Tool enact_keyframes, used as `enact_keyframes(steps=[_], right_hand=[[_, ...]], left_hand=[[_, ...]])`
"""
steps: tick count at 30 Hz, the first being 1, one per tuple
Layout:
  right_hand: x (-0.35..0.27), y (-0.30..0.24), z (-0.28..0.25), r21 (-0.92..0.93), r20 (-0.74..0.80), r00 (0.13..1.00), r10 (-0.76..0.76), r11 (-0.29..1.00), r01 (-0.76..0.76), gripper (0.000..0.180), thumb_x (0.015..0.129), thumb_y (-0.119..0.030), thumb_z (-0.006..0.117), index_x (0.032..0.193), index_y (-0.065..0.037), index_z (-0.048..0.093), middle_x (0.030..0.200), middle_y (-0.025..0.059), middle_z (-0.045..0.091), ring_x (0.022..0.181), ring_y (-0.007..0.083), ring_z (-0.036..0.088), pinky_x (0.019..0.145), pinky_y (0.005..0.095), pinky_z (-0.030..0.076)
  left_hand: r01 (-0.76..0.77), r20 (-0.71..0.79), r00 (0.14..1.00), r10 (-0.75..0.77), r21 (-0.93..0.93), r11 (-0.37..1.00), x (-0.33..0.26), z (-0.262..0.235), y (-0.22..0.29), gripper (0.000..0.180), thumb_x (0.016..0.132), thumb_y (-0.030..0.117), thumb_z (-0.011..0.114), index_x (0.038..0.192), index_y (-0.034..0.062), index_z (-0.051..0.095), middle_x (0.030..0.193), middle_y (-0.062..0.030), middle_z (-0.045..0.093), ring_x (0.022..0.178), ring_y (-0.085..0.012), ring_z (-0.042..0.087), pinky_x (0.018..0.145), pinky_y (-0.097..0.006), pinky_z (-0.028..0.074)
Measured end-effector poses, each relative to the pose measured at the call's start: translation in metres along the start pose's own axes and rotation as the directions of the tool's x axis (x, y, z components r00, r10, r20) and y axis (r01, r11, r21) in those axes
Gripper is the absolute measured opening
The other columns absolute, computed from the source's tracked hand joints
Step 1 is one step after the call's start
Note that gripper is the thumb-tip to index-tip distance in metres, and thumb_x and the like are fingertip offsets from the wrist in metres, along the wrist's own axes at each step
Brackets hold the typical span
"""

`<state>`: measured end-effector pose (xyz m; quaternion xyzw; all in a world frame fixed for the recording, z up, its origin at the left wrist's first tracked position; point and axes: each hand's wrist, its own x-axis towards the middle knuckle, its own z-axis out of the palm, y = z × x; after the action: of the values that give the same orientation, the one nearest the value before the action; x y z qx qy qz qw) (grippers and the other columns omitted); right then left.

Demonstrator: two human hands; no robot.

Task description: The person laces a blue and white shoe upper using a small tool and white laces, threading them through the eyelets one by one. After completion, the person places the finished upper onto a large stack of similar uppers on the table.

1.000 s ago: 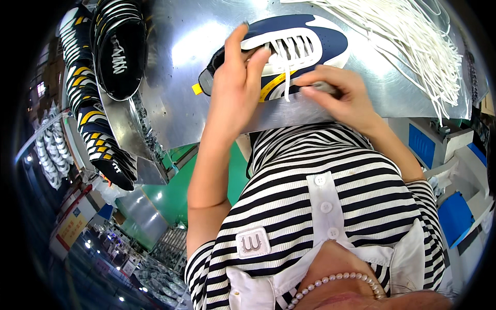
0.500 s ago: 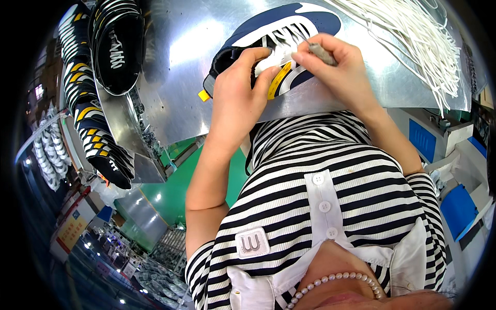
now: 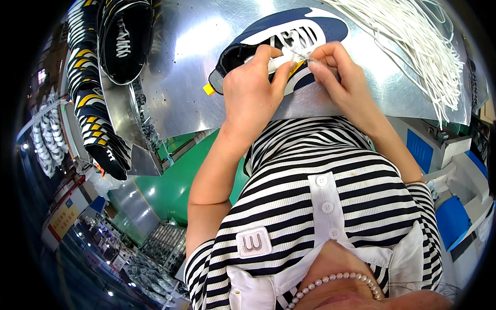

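Left hand point(image 3: 251, 93): grip is clenching the near side of the navy-and-white shoe point(image 3: 289, 39), thumb pressing by the tongue.
Right hand point(image 3: 338, 77): fingertips are pinching a white lace point(image 3: 302, 51) at the eyelets.
Shoe: lying on its side on the metal bench point(image 3: 196, 57), touching both hands.
Loose laces point(image 3: 413, 46): 1 white bundle is fanning out beyond the right hand.
Far left: black shoes point(image 3: 124, 41) are sitting stacked.

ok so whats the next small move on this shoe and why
Probably draw the white lace end through and snug: the right hand pinches it at the eyelets, while the left hand grips the navy sneaker on the metal table.
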<state>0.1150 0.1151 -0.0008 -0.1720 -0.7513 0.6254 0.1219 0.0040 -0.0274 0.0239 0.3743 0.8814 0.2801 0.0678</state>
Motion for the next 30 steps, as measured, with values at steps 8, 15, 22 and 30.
enact_keyframes(steps=[8,15,22,30], right_hand=[[0.0,0.001,-0.01,-0.101,0.076,0.997,0.02,0.995,-0.012,0.015,0.093,-0.014,0.062,0.093,-0.001,0.056,0.072,0.0096,0.065,0.062,0.019,0.064,0.059,0.03,0.049],[0.018,-0.005,0.005,-0.332,0.105,0.994,-0.004,0.943,0.039,0.015,0.092,-0.017,0.06,0.09,-0.002,0.057,0.064,0.0094,0.063,0.057,0.0251,0.062,0.056,0.0345,0.048],[0.005,-0.017,-0.013,-0.3,0.16,0.982,0.096,0.953,-0.044,0.014,0.094,-0.016,0.058,0.097,-0.002,0.058,0.068,0.0119,0.064,0.063,0.0263,0.065,0.061,0.0349,0.049],[-0.005,-0.024,-0.02,-0.229,0.096,0.984,0.149,0.966,-0.124,0.014,0.094,-0.016,0.058,0.096,-0.002,0.059,0.067,0.0106,0.063,0.061,0.0227,0.063,0.059,0.0323,0.048]], left_hand=[[-0.08,-0.001,0.997,0.08,-0.067,0.995,0.001,0.002,-0.004,0.022,0.083,0.019,0.076,0.096,0.0041,0.067,0.077,-0.0107,0.07,0.061,-0.0217,0.066,0.056,-0.03,0.049],[-0.405,-0.11,0.908,0.404,0.018,0.914,-0.006,0.016,-0.008,0.019,0.082,0.011,0.074,0.098,0.0046,0.065,0.066,-0.0098,0.061,0.056,-0.024,0.06,0.053,-0.034,0.045],[-0.195,-0.05,0.98,0.193,-0.047,0.98,-0.006,0.01,-0.005,0.023,0.084,0.014,0.075,0.102,0.0045,0.065,0.078,-0.0102,0.068,0.063,-0.0245,0.065,0.057,-0.032,0.048],[-0.113,-0.019,0.993,0.112,-0.075,0.991,-0.005,0.008,-0.003,0.03,0.083,0.015,0.075,0.109,0.0034,0.064,0.09,-0.0149,0.072,0.078,-0.0265,0.071,0.067,-0.032,0.053]])
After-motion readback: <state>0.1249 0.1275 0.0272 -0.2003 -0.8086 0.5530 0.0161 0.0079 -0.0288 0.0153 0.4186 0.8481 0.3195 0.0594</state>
